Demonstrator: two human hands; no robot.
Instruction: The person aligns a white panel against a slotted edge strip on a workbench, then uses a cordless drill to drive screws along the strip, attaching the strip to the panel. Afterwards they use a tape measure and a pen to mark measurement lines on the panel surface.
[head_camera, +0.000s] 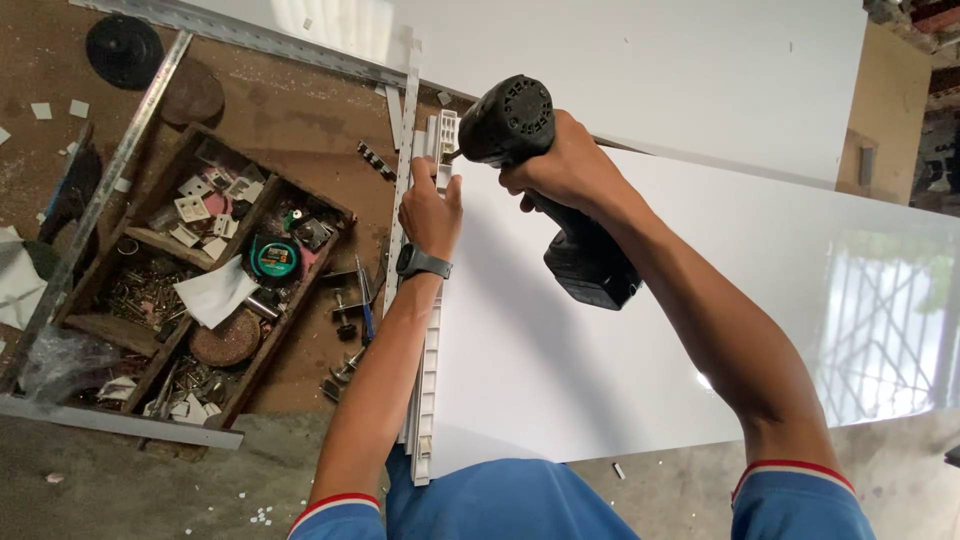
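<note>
My right hand (562, 165) grips a black cordless drill (540, 170), its nose pointing left at a small white plastic bracket (446, 135) on the edge of a glossy white panel (640, 310). My left hand (430, 210), with a dark watch on the wrist, pinches the bracket and panel edge just below the drill tip. A white slotted plastic strip (428, 380) runs along the panel's left edge toward me.
A wooden toolbox (205, 280) on the brown floor at left holds screws, white clips, a teal tape measure (273, 258) and a sanding disc. Metal rails (110, 190) lie around it. A second white panel (620, 70) lies beyond.
</note>
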